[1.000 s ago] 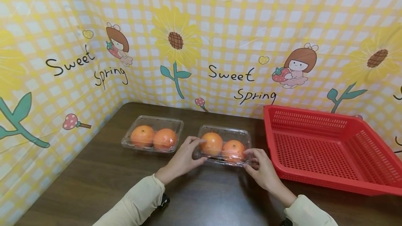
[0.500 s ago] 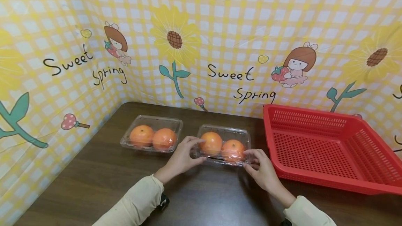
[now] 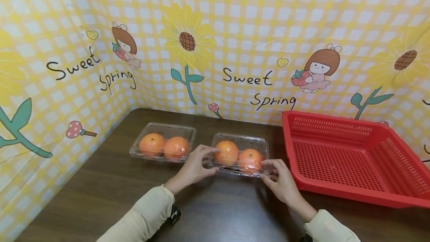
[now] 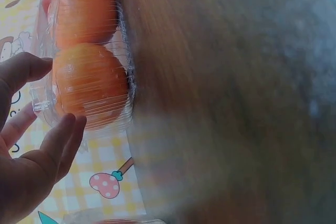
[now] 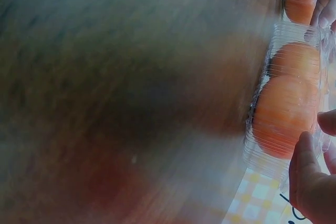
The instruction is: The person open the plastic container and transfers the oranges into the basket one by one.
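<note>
At R box (image 3: 252, 142), hands (image 3: 196, 165) approx as b4

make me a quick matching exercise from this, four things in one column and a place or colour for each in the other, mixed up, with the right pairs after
Column 1
1. left hand
2. tabletop
3. right hand
4. basket

Column 2
A. red, with rows of holes
B. at the end of the clear box nearer the basket
C. at the end of that same box farther from the basket
D. dark brown, with a wood-grain look

Right pairs
1-C
2-D
3-B
4-A
</note>
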